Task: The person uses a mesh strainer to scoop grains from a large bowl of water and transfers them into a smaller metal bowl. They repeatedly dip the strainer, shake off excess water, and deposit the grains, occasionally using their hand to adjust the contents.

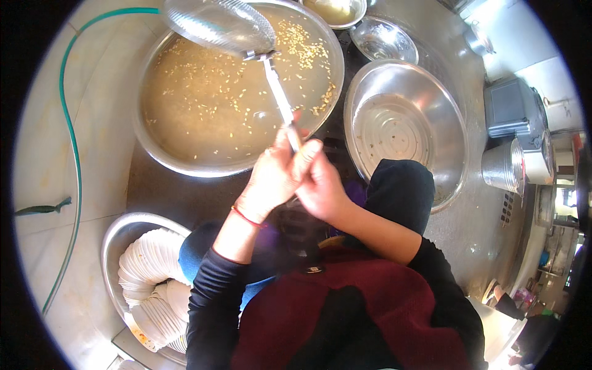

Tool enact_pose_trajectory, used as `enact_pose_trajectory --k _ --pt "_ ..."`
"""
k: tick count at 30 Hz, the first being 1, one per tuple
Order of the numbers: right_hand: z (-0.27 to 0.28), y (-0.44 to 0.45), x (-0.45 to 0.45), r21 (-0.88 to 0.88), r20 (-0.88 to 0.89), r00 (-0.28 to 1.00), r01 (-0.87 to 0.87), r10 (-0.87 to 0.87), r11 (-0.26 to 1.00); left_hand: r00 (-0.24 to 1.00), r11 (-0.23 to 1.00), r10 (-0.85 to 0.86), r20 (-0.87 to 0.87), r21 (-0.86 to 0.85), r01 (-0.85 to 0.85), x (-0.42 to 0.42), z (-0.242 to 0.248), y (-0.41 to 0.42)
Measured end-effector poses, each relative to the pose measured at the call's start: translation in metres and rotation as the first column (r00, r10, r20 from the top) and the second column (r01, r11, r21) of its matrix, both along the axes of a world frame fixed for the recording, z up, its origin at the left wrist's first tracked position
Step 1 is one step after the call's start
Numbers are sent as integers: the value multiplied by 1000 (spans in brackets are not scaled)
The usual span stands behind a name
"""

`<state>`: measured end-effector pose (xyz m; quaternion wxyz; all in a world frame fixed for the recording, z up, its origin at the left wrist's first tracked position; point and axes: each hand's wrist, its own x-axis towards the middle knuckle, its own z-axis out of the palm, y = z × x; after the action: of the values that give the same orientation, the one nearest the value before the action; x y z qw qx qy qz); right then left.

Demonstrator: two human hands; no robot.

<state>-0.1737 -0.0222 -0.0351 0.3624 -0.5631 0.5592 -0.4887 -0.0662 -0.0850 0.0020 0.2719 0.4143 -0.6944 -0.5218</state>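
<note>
Both my hands grip the long metal handle of a round mesh strainer (222,23). My left hand (275,178), with a red cord at its wrist, is closed around the handle, and my right hand (321,185) holds it close beside. The strainer's bowl is tilted over the far part of a wide metal basin (194,170), slightly blurred, and its contents cannot be made out. Cloudy brownish water (199,101) stands in that basin. Pale grains or seeds (300,44) float on it, densest towards the far right side.
An oval metal basin (448,106) with a few bits inside is at right, near my knee. Beyond it stand smaller metal bowls (384,39). Stacked white plates (148,263) fill a basin at lower left. A green hose (64,97) runs along the left; a metal bucket (502,165) stands far right.
</note>
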Motion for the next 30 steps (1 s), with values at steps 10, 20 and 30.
enact_pose_trajectory --k 10,20,30 --pt "36 -43 -134 490 232 892 237 -388 839 835 882 -97 542 -342 324 1 -29 16" --pt "4 -81 -151 605 187 893 223 -408 765 566 703 -298 769 -225 675 6 -35 28" --pt "-2 -78 -142 652 669 620 -228 -409 723 615 706 -289 734 -271 654 8 -29 32"
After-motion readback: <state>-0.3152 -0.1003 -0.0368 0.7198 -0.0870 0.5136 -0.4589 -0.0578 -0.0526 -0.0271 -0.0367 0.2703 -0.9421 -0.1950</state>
